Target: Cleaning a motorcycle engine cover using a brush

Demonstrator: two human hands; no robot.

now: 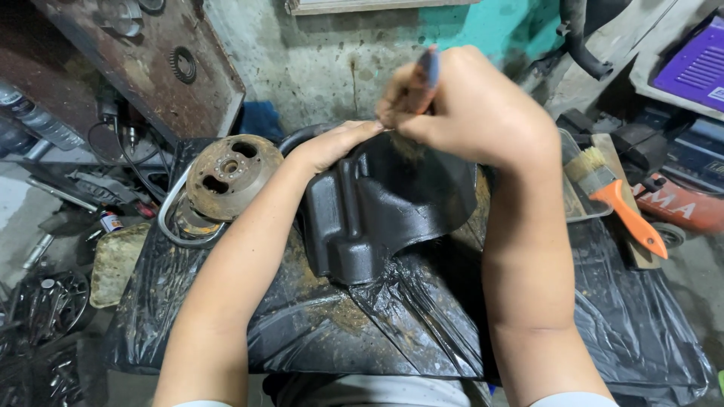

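Observation:
A black, wet-looking engine cover (377, 215) lies on black plastic sheeting (422, 316) in the middle of the view. My left hand (332, 143) rests flat along the cover's upper left edge and steadies it. My right hand (467, 105) is closed around a small brush (424, 75) with a blue and brown handle; its bristles touch the cover's top edge. The brush tip is partly hidden by my fingers.
A rusty round flywheel (230, 173) sits left of the cover on a metal ring. An orange-handled paintbrush (615, 196) lies in a clear tray (577, 203) at right. Tools and metal parts crowd the floor at left (53, 294). A rusty metal plate (151, 68) leans at the upper left.

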